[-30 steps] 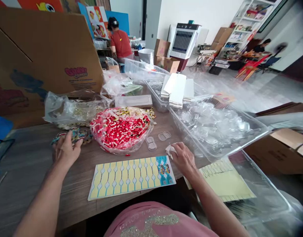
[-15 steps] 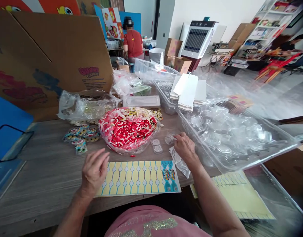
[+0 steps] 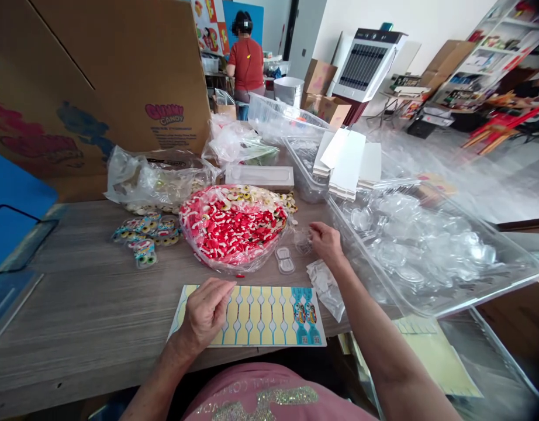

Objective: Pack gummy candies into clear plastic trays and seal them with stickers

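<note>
My right hand has its fingertips pinched at the edge of a small clear plastic case, which is blurred. Beside it on the table lies another small clear case, opened flat in two halves. My left hand is over the left part of a sticker sheet, fingers curled and pressed together; whatever they may hold is hidden. The sheet is mostly bare yellow backing, with two blue printed stickers at its right end. Behind it sits an open plastic bag of red and white candies.
On the left lie several filled packs with eye candies. A large clear bin of clear plastic pieces stands right, near crumpled white paper. A cardboard box rises at back left. A person in red works farther back.
My left hand has moved right over the sticker sheet, and its fingers have closed together. My right hand stays at the clear case, which has shifted slightly. The whole view has moved a little.
</note>
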Demonstrator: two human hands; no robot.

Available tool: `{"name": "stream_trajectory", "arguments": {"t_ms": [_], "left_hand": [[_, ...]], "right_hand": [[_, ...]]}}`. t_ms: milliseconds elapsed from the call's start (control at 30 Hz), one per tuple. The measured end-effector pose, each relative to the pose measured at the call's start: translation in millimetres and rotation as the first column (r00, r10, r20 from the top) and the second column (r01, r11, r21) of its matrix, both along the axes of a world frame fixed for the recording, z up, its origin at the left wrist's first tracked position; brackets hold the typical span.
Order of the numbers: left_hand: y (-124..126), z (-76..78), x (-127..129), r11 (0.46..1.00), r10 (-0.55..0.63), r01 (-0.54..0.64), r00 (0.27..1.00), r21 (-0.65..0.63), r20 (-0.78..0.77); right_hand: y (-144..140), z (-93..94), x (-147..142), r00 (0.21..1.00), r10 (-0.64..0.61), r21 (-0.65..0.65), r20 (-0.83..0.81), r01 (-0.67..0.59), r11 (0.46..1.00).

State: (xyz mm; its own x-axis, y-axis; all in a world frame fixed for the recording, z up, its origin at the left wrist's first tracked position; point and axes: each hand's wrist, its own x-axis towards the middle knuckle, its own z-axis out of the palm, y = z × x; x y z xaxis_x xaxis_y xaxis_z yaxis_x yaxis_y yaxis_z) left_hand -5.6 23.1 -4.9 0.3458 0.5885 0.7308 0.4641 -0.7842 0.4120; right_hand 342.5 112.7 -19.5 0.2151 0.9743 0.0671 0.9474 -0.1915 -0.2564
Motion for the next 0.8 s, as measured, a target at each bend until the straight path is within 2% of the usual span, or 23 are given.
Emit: {"name": "stream_trajectory", "arguments": {"t_ms": [200, 400, 533, 600, 633, 667, 700, 733, 767, 800], "left_hand": [[-16, -7.5, 1, 0.995, -0.015, 0.021, 0.998, -0.099, 0.064], [-23, -5.5, 23, 0.984, -0.135, 0.144, 0.986, -0.101, 0.097], [-32, -7.2, 30, 0.962, -0.176, 0.204, 0.972, -0.183, 0.156], [-37, -8.0, 32, 0.917, -0.159, 0.230, 0.960, -0.325, 0.231], [-38, -7.2, 35, 0.860, -0.125, 0.252, 0.947, -0.444, 0.296], [-39, -5.5, 39, 0.761, -0.070, 0.294, 0.923, -0.578, 0.378], [-39, -3.0, 45, 0.618, 0.007, 0.366, 0.883, -0.696, 0.470], [-37, 0.1, 52, 0.448, 0.095, 0.464, 0.825, -0.764, 0.557], [-35, 3.1, 60, 0.288, 0.183, 0.567, 0.758, -0.771, 0.626], [-31, 5.6, 68, 0.169, 0.257, 0.651, 0.695, -0.740, 0.671]], "right_hand": [[-33, -1.8, -3, 0.998, -0.023, -0.068, 0.059, 0.027, 0.997], [-38, -2.4, -11, 0.992, 0.008, -0.120, 0.124, 0.007, 0.993], [-53, 7.5, -3, 0.988, 0.055, -0.040, 0.144, -0.050, 0.998], [-64, 13.2, -1, 0.989, 0.051, 0.027, 0.140, -0.056, 0.998], [-71, 16.0, -3, 0.990, 0.056, 0.058, 0.132, -0.064, 0.996], [-78, 18.5, -8, 0.990, 0.083, 0.093, 0.116, -0.094, 0.991], [-85, 20.6, -17, 0.985, 0.145, 0.138, 0.094, -0.157, 0.978], [-93, 22.1, -29, 0.966, 0.247, 0.187, 0.072, -0.256, 0.948], [-100, 23.0, -43, 0.926, 0.373, 0.236, 0.057, -0.376, 0.896], [-105, 23.3, -59, 0.860, 0.508, 0.285, 0.053, -0.501, 0.817]]}}
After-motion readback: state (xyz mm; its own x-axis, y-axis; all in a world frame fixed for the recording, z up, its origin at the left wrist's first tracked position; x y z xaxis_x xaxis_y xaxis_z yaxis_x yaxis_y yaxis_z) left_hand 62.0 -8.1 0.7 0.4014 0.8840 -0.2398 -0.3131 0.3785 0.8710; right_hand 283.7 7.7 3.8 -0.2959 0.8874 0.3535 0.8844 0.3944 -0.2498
